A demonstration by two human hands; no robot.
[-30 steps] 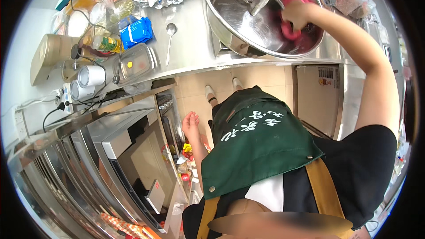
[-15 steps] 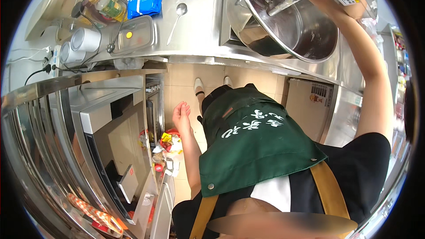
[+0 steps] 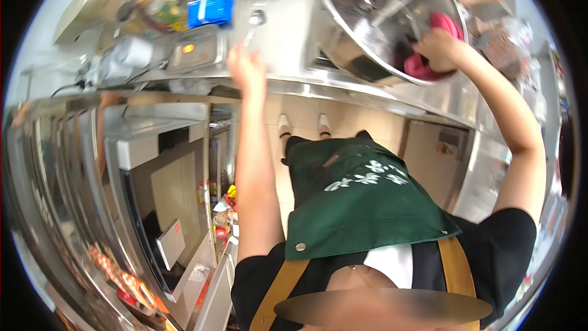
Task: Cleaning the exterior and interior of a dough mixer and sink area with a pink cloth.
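Observation:
My right hand (image 3: 440,50) is closed on a bright pink cloth (image 3: 422,69) at the right inner wall of a large steel mixing bowl (image 3: 356,54). Part of the cloth shows above the hand, part below it. A pale metal mixer attachment (image 3: 392,9) reaches down into the bowl. Over the front of the steel counter (image 3: 288,43), my left hand (image 3: 247,67) is smeared by motion, so its fingers are hard to read. Just beyond it lies a metal spoon (image 3: 256,18); whether the hand touches the handle I cannot tell.
A lidded clear container (image 3: 197,48), a blue packet (image 3: 210,10) and white cups (image 3: 133,52) crowd the counter's left. Bagged goods (image 3: 502,46) stand right of the bowl. Below left is a steel rack (image 3: 61,165) beside a boxy appliance (image 3: 156,135). A green apron (image 3: 367,202) covers my front.
My left hand has risen from beside the apron to over the counter near the spoon. My right hand has come from behind the mixer attachment down to the bowl's right wall with the pink cloth.

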